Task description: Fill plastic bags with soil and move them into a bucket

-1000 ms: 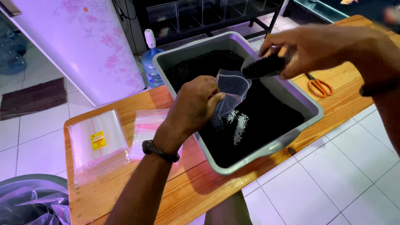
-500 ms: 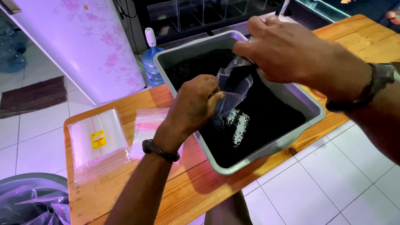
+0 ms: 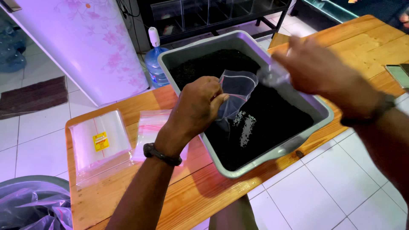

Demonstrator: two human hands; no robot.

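Note:
My left hand pinches a small clear zip bag by its rim and holds it open over a grey plastic tub. The tub is filled with dark, soil-like granules, with a patch of white grains below the bag. My right hand, blurred by motion, hovers over the tub's right side, just right of the bag's mouth. Its fingers are closed on a small scoop that looks greyish and blurred. A dark band is on each wrist.
The tub sits on a wooden table. Two stacks of clear plastic bags lie to its left. A water bottle with a pump, a flowered white cabinet and a lined bin stand around it.
My right hand tipped the scoop over the bag's mouth, then drew back to the right. My left hand kept the bag in place over the tub.

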